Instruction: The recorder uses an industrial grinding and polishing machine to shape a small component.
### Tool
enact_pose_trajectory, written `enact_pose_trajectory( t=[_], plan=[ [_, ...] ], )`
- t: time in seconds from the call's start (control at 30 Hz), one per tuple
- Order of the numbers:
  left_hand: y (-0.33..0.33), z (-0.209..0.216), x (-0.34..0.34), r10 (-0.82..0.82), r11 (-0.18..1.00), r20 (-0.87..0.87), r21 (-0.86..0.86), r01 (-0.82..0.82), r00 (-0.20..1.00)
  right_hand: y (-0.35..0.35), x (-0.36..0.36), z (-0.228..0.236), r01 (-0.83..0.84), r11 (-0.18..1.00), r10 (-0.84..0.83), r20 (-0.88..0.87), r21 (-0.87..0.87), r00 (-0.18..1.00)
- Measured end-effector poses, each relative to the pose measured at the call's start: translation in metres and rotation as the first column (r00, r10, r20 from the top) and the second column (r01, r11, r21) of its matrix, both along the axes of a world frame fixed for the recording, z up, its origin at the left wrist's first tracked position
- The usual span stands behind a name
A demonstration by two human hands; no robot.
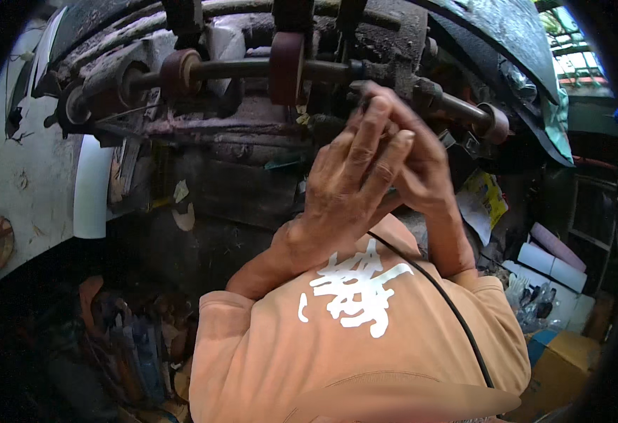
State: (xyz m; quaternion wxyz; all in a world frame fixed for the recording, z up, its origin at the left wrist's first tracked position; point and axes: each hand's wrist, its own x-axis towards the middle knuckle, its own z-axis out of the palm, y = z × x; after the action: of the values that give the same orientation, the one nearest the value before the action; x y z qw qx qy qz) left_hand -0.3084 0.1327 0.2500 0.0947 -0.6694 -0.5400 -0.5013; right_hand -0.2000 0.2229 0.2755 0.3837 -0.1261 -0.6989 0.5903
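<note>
My left hand (347, 166) and my right hand (425, 158) are close together, raised in front of a grimy machine shaft (235, 68). The left one overlaps the right, its back showing and its fingers bent toward the fingertips of the other. The right hand's fingers curl inward and are smeared by motion. Both look closed around something small and dark that the fingers mostly hide; I cannot make out its kind. Just beyond the fingertips is a dirt-caked bearing block (393, 70) on the shaft. Left of it sits a reddish-brown wheel (286, 68).
Another reddish wheel (176, 73) is farther left on the shaft, and a smaller wheel (493, 123) stands at its right end. A white pipe (90, 187) hangs by the left wall. A yellow-and-white bag (484, 204) and a cardboard box (559, 366) lie to the right. A black cable (443, 292) crosses my shirt.
</note>
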Motion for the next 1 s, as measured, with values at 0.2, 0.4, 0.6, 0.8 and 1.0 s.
enact_pose_trajectory(
  t=[0.2,0.4,0.6,0.8,1.0],
  plan=[
    [-0.016,-0.018,0.0,0.005,0.934,0.011,-0.357,-0.001,1.0,-0.007,0.002,-0.033,0.014,0.991,0.027,0.299,-0.134,0.954],
    [-0.013,-0.035,-0.002,0.009,0.896,0.017,-0.444,-0.001,1.0,0.01,-0.005,-0.058,-0.111,0.993,0.121,0.34,-0.049,0.932],
    [-0.005,-0.037,-0.003,0.122,0.929,0.05,-0.356,-0.096,0.991,0.017,-0.02,-0.05,-0.003,0.997,-0.027,0.389,0.077,0.921],
    [0.016,-0.036,-0.011,0.21,0.942,0.048,-0.277,-0.189,0.977,0.052,-0.039,-0.047,-0.03,0.889,-0.079,0.218,0.457,0.973],
    [0.022,-0.044,-0.009,0.253,0.927,-0.007,-0.285,-0.244,0.967,0.059,-0.037,-0.063,-0.016,0.924,-0.067,0.204,0.381,0.977]
  ],
)
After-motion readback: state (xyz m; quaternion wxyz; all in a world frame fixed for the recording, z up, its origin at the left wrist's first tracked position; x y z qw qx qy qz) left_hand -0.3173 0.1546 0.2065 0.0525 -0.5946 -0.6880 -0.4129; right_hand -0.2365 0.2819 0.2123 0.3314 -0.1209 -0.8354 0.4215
